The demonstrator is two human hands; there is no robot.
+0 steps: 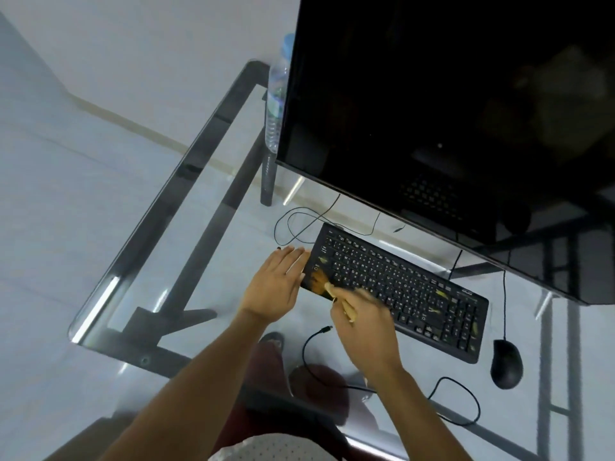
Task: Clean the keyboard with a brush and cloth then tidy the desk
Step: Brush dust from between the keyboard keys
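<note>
Below, one keyboard [399, 287], left hand [276, 287] flat (fingers together), right hand [366, 331] seemingly clamping one blurred brush [327, 287], one mouse [506, 363].

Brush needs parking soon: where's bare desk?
Free: the glass desk left of the left hand, out to its edge. Crowded: cable loops in front of the keyboard; mouse right.
</note>
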